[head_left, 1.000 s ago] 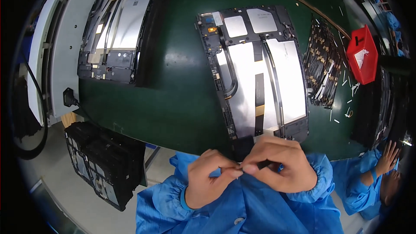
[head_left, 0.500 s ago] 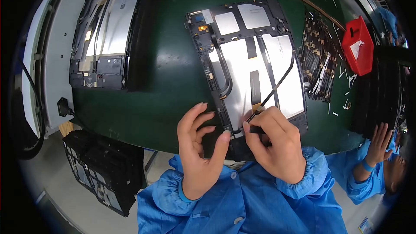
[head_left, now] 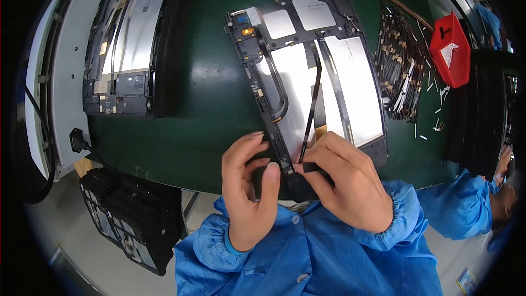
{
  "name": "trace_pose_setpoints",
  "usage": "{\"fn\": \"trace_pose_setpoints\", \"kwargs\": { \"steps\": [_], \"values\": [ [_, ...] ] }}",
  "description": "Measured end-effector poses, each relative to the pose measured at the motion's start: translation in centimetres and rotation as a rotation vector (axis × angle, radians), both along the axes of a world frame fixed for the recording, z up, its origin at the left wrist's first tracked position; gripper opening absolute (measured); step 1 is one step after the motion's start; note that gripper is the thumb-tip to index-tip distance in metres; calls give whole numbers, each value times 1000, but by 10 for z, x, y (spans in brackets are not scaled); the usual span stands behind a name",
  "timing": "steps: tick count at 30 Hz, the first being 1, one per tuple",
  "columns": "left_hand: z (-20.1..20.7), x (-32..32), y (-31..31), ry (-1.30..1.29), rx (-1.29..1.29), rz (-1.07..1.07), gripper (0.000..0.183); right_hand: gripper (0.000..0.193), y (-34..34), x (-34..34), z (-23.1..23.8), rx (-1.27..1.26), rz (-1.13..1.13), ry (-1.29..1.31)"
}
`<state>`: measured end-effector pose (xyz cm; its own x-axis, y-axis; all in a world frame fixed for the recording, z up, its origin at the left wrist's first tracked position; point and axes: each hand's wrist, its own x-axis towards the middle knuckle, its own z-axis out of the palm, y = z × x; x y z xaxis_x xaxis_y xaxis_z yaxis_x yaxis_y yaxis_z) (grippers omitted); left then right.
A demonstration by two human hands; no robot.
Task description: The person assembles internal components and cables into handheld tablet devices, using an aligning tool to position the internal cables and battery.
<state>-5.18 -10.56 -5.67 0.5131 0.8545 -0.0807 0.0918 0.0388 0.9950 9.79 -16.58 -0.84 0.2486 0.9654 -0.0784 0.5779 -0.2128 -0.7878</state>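
An opened tablet (head_left: 350,93), black-framed with bright silver panels inside, lies slightly turned on the bench in front of me. Between the thumb and fingers of my right hand (head_left: 350,183) is the lower end of a thin black flat cable (head_left: 313,104). The strip rises from the tablet's lower left part and slants up across the silver panels, bent near its top. My left hand (head_left: 246,186) is beside the tablet's lower left edge, fingers curved and apart from the thumb, with nothing in it. The right fingertips hide the cable's lower tip.
A second opened tablet (head_left: 134,38) lies at the left beside a white stand. On the right, a pile of dark cable strips (head_left: 402,66) lies near a red bin (head_left: 450,49) and scattered white bits. Stacked tablets (head_left: 129,214) stand below the bench; another person's blue sleeve (head_left: 460,203) is at right.
The black cable has swung left to a steeper slant, its lower end moving left with my right hand. My left thumb has drawn back from the tablet's edge. The other person's hand has moved.
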Motion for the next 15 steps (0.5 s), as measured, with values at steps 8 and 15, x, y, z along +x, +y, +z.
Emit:
{"fn": "trace_pose_setpoints", "kwargs": {
  "steps": [8, 15],
  "values": [
    [1, 3, 0, 38, 84, -1, 35, 15, 4, -3, 2, -83, -39, 18],
    [-1, 8, -3, 141, 240, -14, 38, 16, 2, -7, 0, -30, -74, -7]
  ]
}}
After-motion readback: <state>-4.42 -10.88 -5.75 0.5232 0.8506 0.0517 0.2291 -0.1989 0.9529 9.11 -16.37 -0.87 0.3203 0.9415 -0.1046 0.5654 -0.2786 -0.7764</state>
